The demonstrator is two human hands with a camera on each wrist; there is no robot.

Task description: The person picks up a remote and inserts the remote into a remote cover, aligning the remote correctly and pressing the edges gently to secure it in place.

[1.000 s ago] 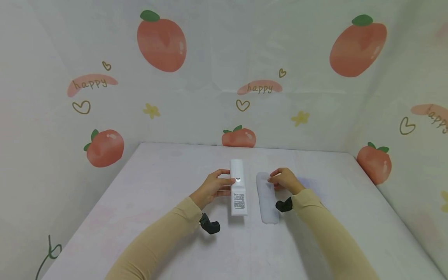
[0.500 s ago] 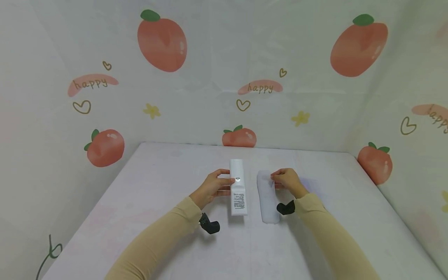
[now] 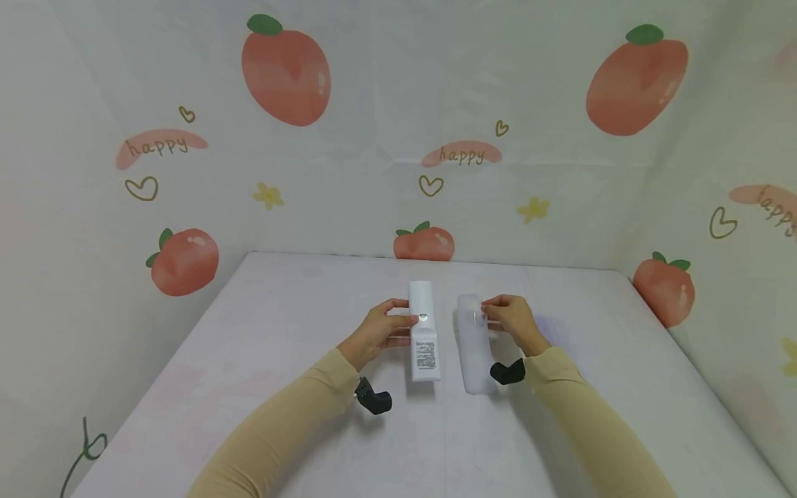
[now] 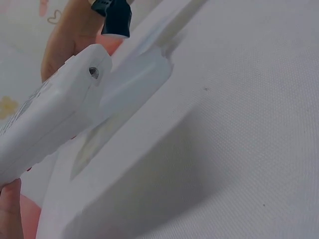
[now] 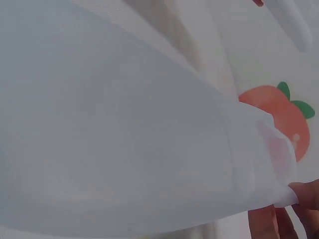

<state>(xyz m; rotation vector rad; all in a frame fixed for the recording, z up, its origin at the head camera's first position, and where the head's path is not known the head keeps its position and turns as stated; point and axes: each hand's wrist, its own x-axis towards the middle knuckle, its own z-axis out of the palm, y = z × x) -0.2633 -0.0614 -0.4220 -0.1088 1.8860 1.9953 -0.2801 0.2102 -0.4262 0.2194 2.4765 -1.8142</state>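
Observation:
A white remote control (image 3: 425, 349), its printed label side up, is held above the table by my left hand (image 3: 376, 328). That hand's thumb lies on the upper face and its fingers reach the left edge. To the right, my right hand (image 3: 513, 321) pinches the upper rim of a translucent, soft sleeve-like cover (image 3: 475, 360). In the right wrist view the cover (image 5: 129, 129) fills much of the picture, its rim gaping where the fingers (image 5: 264, 222) grip it. The left wrist view shows one end of the remote control (image 4: 55, 107), close in front of the cover (image 4: 134, 82).
Both hands are over a white table (image 3: 311, 422). A white cloth backdrop (image 3: 373, 83) with printed fruit rises at the back and sides. A black camera (image 3: 373, 400) sticks out from the left wrist, another black camera (image 3: 507, 371) from the right.
My right hand has raised the cover's far end slightly, and the rim now bulges apart where it lay flat. The left hand and the remote control stay in place.

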